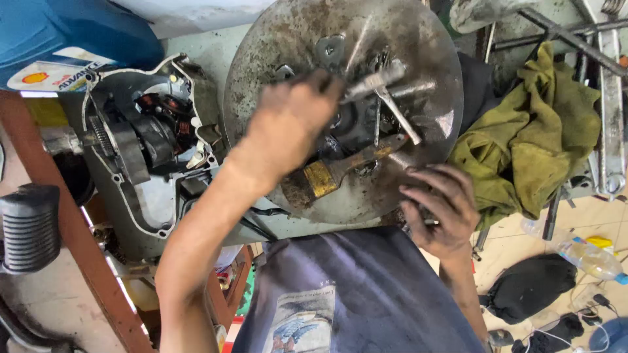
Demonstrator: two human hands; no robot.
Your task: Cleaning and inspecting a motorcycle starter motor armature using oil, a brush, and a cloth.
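A round, grimy metal tray (pixel 418 46) lies in front of me, holding loose metal tools and parts. My left hand (pixel 294 124) reaches into its middle, fingers closed on the end of a silvery metal tool (pixel 376 82) that is blurred. A T-shaped wrench (pixel 399 117) lies just right of that hand. Below it rests a brush (pixel 340 170) with a wooden handle and a brass-coloured band. My right hand (pixel 441 209) curls over the tray's near right rim and grips it.
An open engine case (pixel 144 144) with coils inside sits left of the tray. An olive rag (pixel 530 137) is heaped on the right beside metal bars (pixel 611 98). A blue container (pixel 72 33) stands at top left, a plastic bottle (pixel 582 252) and black bag (pixel 530 284) lie on the floor.
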